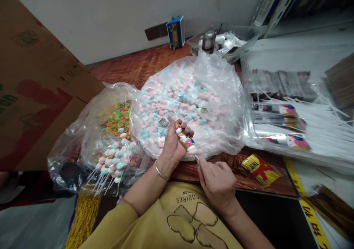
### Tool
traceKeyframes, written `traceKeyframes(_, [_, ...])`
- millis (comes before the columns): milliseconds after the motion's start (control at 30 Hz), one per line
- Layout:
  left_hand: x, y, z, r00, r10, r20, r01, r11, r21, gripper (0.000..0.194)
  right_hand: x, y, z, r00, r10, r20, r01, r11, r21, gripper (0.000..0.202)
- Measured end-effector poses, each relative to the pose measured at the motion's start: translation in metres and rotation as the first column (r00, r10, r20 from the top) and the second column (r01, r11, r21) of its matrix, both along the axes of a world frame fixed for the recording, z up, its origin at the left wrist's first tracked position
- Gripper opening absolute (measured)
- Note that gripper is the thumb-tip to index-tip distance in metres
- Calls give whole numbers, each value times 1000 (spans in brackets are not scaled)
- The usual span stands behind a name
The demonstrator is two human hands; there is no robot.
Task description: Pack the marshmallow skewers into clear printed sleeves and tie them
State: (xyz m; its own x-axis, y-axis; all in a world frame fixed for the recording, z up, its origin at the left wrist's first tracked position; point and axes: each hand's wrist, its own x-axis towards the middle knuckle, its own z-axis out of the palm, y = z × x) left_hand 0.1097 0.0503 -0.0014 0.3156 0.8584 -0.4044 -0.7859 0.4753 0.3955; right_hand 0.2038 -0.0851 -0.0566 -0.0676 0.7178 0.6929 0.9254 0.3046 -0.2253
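My left hand point(174, 142) is closed around a small printed wrapper point(185, 136) with pink and white candies inside. The wrapper's clear top end sticks out past my thumb. My right hand point(217, 181) pinches the short white stick point(197, 157) that comes out of the wrapper's lower end. Both hands are at the front edge of a large clear bag point(179, 94) of pink, blue and white candies. To the left, several candy skewers point(113, 158) on white sticks lie on another clear bag, beside small colourful rings point(118, 118).
A plastic tray point(276, 151) on the right holds white sticks and printed wrappers. A yellow and red packet point(261, 169) lies at the front right. A cardboard box point(41, 76) stands left; a blue box point(176, 32) and a clear bin point(235, 42) are behind.
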Motion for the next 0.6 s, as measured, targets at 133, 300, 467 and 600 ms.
traceKeyframes(133, [2,2,1,1000,29,-1,-29,999,-44,36,-1,-2,0,909,-7,-417,-60,988,-146,19])
traceKeyframes(300, [3,0,5,999,13,46,-10,998,-59,38,-8,-1,7,-48,-318,-947,-631,745,-218,37])
traceKeyframes(467, [5,-6,1,996,-42,84,42,999,6,38,-12,1,12,-81,-314,-946,-667,722,-182,36])
traceKeyframes(600, [10,-15,-3,999,-50,1,50,999,13,38,-11,6,12,739,-87,-668,-171,935,-311,28])
